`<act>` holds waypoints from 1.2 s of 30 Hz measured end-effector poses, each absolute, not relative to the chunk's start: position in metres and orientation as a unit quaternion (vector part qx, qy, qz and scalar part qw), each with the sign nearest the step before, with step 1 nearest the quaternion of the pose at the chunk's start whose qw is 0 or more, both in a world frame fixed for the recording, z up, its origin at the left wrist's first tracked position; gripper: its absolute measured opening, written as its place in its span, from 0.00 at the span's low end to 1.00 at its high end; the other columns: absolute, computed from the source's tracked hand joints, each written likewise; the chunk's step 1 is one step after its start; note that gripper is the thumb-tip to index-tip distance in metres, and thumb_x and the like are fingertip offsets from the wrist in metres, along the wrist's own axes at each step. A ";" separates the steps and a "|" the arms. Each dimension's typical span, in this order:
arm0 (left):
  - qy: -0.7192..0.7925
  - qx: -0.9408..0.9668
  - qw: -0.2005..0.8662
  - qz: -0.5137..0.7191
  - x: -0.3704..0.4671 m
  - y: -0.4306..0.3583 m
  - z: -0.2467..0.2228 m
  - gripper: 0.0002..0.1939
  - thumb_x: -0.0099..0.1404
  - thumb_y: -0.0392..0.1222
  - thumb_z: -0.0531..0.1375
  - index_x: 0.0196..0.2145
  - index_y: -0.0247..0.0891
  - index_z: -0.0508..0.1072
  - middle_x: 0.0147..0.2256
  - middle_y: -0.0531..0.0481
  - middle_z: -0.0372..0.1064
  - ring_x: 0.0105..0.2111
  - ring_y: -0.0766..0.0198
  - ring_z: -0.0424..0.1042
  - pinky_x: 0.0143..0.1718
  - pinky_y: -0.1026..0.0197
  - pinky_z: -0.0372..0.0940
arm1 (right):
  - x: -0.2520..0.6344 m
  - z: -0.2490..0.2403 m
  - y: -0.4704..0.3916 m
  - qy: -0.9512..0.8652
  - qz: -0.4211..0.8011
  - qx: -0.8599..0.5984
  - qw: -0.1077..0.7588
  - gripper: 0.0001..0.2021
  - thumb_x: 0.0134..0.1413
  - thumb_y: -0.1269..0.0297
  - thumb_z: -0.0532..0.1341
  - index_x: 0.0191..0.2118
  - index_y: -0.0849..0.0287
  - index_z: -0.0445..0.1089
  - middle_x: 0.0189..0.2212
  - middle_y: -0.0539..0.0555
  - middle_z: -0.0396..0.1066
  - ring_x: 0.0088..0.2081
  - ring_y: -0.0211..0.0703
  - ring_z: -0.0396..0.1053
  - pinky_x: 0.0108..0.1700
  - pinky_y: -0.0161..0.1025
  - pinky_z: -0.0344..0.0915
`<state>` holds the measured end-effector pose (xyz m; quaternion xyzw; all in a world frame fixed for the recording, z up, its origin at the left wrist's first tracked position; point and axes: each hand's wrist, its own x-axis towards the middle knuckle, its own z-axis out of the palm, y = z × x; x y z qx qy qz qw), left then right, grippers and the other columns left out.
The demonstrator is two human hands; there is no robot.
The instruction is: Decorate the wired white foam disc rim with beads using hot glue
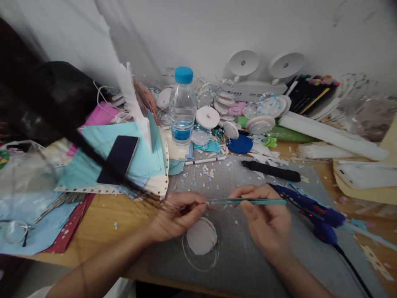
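My right hand [266,215] holds teal tweezers [263,201] level above the grey cutting mat, their tips pointing left. The tips meet the fingertips of my left hand [182,213], which are pinched together. Something tiny and pale blue shows at that pinch, too small to make out. Just below my left fingers, a white round disc [201,236] with small blue and white bits on its edge lies on the mat. A loop of thin clear line [200,270] curls around its lower side.
A water bottle [182,107] stands behind the hands among decorated discs. A phone [118,159] lies on teal paper at left. At right are a blue glue gun [322,219], a black pen-like tool [273,170] and white rolls [331,134]. Dark hair strands cross the left side.
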<state>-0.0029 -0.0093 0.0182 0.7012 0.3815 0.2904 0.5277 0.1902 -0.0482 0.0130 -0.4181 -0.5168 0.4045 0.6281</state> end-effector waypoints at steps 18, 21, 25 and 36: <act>0.402 0.689 0.539 0.270 -0.004 -0.007 0.020 0.17 0.63 0.45 0.55 0.34 0.30 0.79 0.25 0.44 0.73 0.23 0.66 0.65 0.21 0.67 0.55 | 0.197 0.009 -0.047 -0.532 0.306 -0.465 0.639 0.03 0.55 0.70 0.61 0.34 0.53 0.68 0.30 0.52 0.70 0.31 0.42 0.71 0.28 0.40 0.69; 0.404 0.643 0.589 0.277 -0.005 -0.007 0.020 0.17 0.62 0.48 0.57 0.33 0.31 0.79 0.19 0.50 0.65 0.19 0.70 0.58 0.19 0.67 0.51 | 0.197 0.018 -0.048 -0.614 0.203 -0.471 0.600 0.09 0.51 0.75 0.62 0.36 0.53 0.69 0.32 0.52 0.73 0.35 0.45 0.72 0.34 0.44 0.71; 0.382 0.553 0.686 0.279 -0.008 -0.006 0.018 0.24 0.61 0.58 0.57 0.27 0.31 0.76 0.13 0.59 0.49 0.15 0.73 0.47 0.16 0.67 0.42 | 0.184 0.036 -0.048 -0.781 0.072 -0.380 0.490 0.15 0.49 0.78 0.62 0.42 0.54 0.69 0.35 0.54 0.75 0.33 0.41 0.73 0.33 0.39 0.72; 0.379 0.429 0.737 0.360 -0.006 -0.003 0.021 0.20 0.54 0.52 0.61 0.15 0.35 0.64 0.11 0.60 0.46 0.14 0.75 0.42 0.18 0.65 0.37 | 0.160 0.042 -0.055 -0.849 -0.008 -0.358 0.388 0.17 0.53 0.79 0.54 0.46 0.61 0.70 0.41 0.59 0.74 0.43 0.46 0.71 0.43 0.43 0.72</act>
